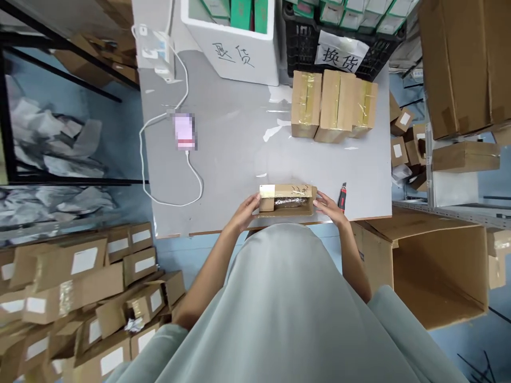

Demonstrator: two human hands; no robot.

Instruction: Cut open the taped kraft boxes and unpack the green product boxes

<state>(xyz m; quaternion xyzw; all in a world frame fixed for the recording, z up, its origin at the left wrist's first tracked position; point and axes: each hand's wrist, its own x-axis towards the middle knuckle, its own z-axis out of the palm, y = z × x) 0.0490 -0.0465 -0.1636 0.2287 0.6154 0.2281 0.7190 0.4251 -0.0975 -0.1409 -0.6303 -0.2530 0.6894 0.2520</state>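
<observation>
So left hand [243, 214] is gripping one end of an opened cardboard box [284, 190] by the table's [231, 159] front edge, shiny stuff [290, 202] inside, right hand [330, 206] holding the other end, red-black utility knife [342, 198] just beside it.

1 white bin [235, 56], 1 black crate [300, 49]

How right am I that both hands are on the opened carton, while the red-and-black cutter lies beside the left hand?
One slip: the cutter lies beside the right hand, not the left hand, as the head view shows. Both are indeed on the opened carton.
</observation>
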